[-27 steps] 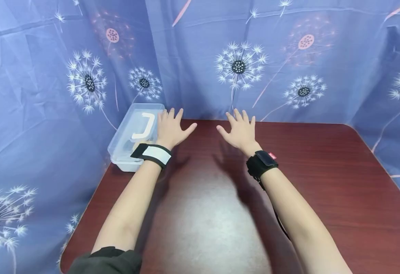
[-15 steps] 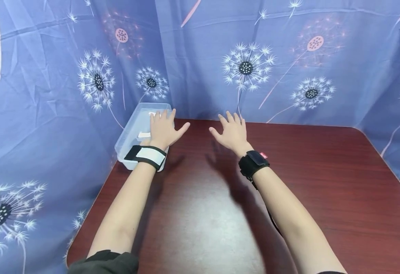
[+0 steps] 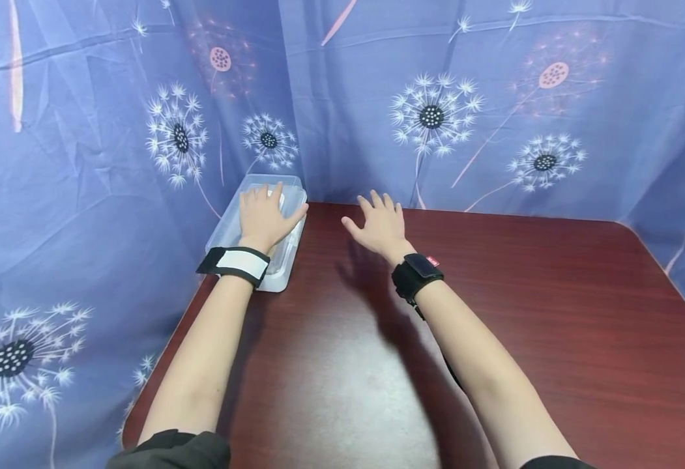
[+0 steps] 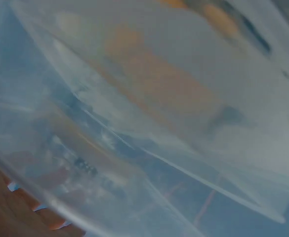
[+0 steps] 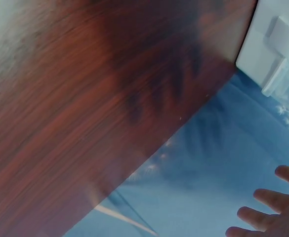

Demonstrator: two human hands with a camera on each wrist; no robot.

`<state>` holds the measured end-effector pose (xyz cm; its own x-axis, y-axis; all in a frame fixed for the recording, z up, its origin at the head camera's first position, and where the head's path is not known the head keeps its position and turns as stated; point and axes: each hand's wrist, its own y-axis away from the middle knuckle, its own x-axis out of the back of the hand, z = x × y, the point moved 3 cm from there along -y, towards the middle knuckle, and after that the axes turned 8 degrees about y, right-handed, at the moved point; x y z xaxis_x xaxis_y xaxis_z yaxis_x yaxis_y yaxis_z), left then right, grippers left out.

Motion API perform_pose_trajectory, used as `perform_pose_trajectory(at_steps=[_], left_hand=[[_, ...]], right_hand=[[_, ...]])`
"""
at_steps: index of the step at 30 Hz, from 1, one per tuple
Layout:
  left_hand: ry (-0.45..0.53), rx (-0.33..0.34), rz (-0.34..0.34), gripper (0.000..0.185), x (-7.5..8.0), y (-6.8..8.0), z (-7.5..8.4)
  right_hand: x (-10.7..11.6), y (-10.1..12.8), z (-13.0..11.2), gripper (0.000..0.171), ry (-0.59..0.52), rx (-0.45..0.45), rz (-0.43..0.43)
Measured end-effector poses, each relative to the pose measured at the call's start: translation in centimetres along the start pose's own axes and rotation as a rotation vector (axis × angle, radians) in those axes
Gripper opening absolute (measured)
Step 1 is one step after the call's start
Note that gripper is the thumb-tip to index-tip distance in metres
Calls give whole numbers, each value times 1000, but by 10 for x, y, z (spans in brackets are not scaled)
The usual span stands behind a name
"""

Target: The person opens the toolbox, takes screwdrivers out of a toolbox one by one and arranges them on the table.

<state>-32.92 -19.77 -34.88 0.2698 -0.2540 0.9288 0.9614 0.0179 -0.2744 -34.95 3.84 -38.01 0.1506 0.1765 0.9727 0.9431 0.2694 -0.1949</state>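
Left hand (image 3: 262, 218) spread over the clear rectangular plastic box (image 3: 287, 246), right hand (image 3: 382, 225) splayed above the red-brown wood-grain bench (image 3: 524, 312)!

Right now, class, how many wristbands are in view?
2: a black-and-white band on the wrist of the left hand, a black band on the wrist of the right hand.
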Motion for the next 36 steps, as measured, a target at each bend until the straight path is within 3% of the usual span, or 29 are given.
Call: perform_pose_trajectory(at_steps=[9, 25, 36], left_hand=[[7, 69, -23, 87, 5, 4, -24], [69, 168, 40, 84, 12, 11, -63], [142, 294, -36, 87, 10, 20, -79]], right_hand=[[-6, -8, -23, 74, -1, 12, -19], [-19, -16, -56, 75, -29, 47, -52], [-30, -23, -84, 72, -44, 52, -82]])
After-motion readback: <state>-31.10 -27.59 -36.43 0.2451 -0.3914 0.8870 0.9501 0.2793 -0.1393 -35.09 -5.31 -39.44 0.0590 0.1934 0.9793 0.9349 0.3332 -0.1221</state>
